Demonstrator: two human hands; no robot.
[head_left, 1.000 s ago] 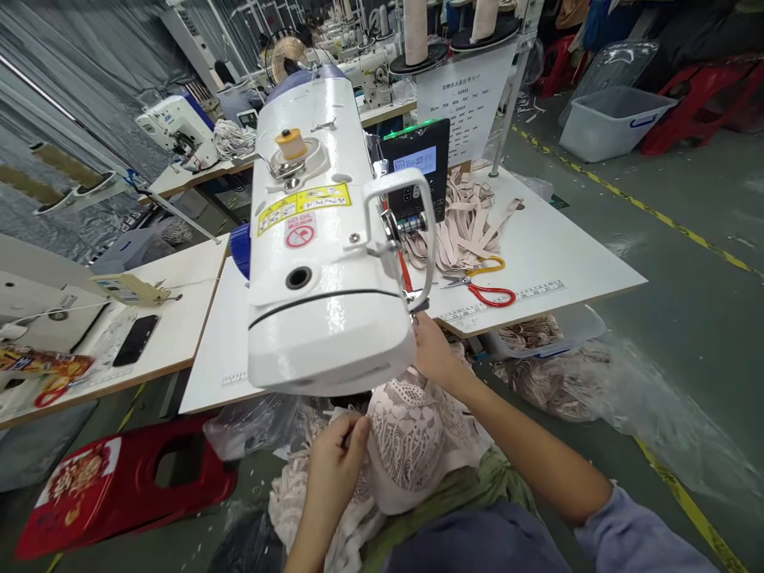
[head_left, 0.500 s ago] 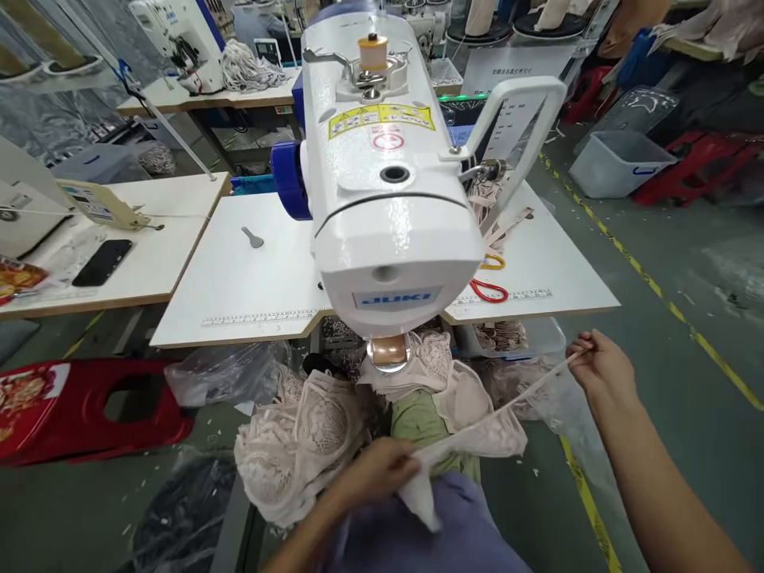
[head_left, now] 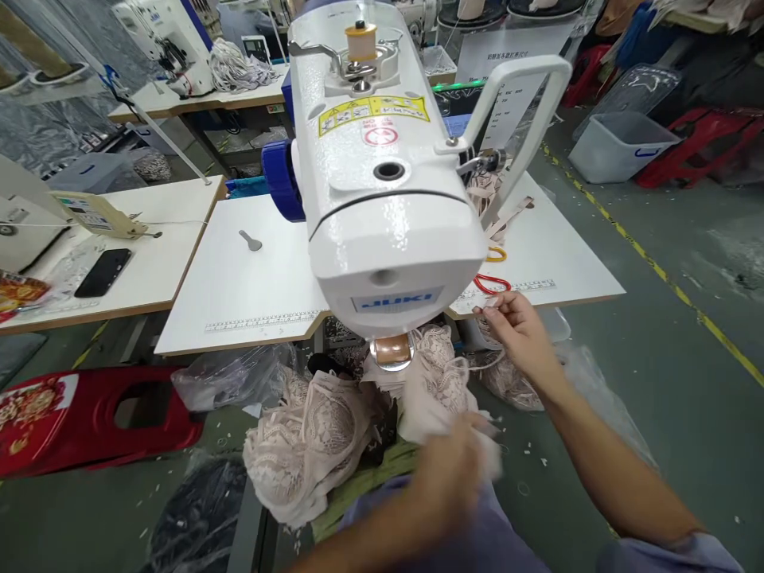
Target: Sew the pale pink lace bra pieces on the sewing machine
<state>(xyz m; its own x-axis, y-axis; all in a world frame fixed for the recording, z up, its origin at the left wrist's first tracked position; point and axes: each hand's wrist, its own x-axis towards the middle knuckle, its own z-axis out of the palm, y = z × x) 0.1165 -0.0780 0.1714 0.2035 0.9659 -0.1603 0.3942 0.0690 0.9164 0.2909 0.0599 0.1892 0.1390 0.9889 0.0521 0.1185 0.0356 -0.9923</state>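
Observation:
A pale pink lace bra (head_left: 440,362) hangs under the head of the white sewing machine (head_left: 394,239), its near part smeared by motion. My left hand (head_left: 450,465) is blurred over my lap, its fingers curled on the bra's fabric. At the front edge of the right tabletop, my right hand (head_left: 518,328) is closed in a pinch. A small pale bit shows at its fingertips, too small to name. Thin straps lie below this hand. More lace bras (head_left: 319,438) are heaped to the left of my lap.
Red-handled scissors (head_left: 493,284) and pale strips (head_left: 507,219) lie on the right tabletop (head_left: 573,263). A grey flat tool (head_left: 251,240) rests on the left tabletop. Left of me stand a red stool (head_left: 89,418) and a side table with a phone (head_left: 103,273). A clear bin (head_left: 624,151) is on the floor.
My right hand has moved left and up from the far end of a stretched strap to the table edge. My left hand has shifted right with the bra fabric, and the strap is slack.

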